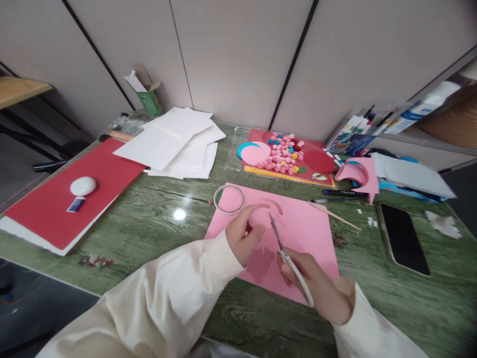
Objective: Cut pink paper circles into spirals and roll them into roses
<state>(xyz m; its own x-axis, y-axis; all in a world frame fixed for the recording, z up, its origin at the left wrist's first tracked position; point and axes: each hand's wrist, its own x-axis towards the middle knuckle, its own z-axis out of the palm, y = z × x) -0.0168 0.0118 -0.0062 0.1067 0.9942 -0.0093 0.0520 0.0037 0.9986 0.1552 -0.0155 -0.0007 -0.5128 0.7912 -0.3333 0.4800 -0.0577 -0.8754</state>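
Note:
My left hand (244,233) pinches a rounded piece of pink paper (260,219) over the middle of the table. Scissors with white handles (278,237) are in my right hand (311,278), their blades pointing up-left and meeting the edge of that piece. A curved pink strip (275,205) shows just beyond the blade tips; I cannot tell if it is still joined to the piece. Beneath both hands lies a large pink sheet (311,226). A roll of tape (229,199) rests on its far left corner, close to my left hand.
Left: a red sheet (44,209) bears a white rounded object (83,186) and an eraser (76,204). White sheets (171,134) lie behind. Far back, pink paper bits (283,154) sit on red paper. Right: a wooden stick (345,219), pens (345,193) and a phone (404,238).

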